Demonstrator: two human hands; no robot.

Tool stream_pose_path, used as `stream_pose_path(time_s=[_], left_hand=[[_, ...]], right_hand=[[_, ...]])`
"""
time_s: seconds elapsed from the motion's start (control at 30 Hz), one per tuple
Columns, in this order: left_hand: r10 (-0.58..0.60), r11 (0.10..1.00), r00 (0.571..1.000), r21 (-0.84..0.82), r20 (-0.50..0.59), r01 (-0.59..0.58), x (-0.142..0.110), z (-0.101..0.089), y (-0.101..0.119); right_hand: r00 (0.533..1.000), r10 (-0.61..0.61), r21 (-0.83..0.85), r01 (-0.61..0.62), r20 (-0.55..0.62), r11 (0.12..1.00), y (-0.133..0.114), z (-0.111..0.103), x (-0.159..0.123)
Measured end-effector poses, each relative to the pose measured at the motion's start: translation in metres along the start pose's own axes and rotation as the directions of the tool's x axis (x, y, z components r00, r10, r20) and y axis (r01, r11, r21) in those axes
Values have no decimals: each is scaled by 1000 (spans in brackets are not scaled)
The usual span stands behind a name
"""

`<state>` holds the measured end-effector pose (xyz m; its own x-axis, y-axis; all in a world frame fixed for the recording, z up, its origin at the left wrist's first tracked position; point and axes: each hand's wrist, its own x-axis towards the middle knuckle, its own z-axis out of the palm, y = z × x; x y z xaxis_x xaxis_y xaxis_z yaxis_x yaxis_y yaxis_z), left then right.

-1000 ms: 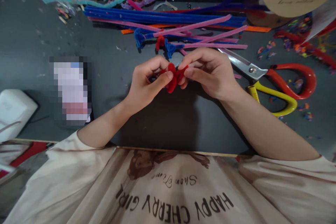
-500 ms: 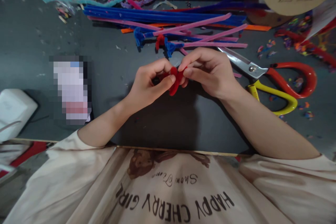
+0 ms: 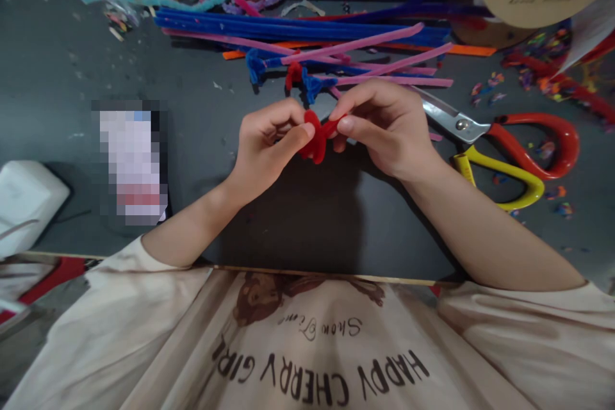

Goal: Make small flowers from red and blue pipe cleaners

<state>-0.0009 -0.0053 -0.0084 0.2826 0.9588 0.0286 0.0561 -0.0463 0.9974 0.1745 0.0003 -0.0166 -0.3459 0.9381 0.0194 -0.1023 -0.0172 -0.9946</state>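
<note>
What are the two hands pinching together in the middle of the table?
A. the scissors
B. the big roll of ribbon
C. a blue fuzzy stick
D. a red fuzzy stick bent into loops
D: the left hand and the right hand both pinch the red fuzzy stick, bent into loops, while the scissors lie untouched on the table to the right.

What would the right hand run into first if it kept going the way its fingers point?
The right hand points left, pinching the red pipe cleaner. Going on, it would probably meet the left hand fingertips gripping the same piece; depth is unclear.
</note>
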Motion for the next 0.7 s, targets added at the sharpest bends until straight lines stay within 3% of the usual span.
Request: stream_pose_path(time_s=[0.3, 0.47, 0.7], left_hand=[[-46, 997, 983, 61, 179, 35, 2, 1, 4], [-56, 995, 985, 95, 164, 41, 1, 1, 2], [11, 969, 988, 243, 155, -49, 2, 1, 4]], right_hand=[[998, -22, 10, 23, -54, 1000, -1, 2, 0], [999, -26, -33, 24, -42, 999, -1, 3, 0], [995, 10, -158, 6, 97, 987, -4, 3, -1]])
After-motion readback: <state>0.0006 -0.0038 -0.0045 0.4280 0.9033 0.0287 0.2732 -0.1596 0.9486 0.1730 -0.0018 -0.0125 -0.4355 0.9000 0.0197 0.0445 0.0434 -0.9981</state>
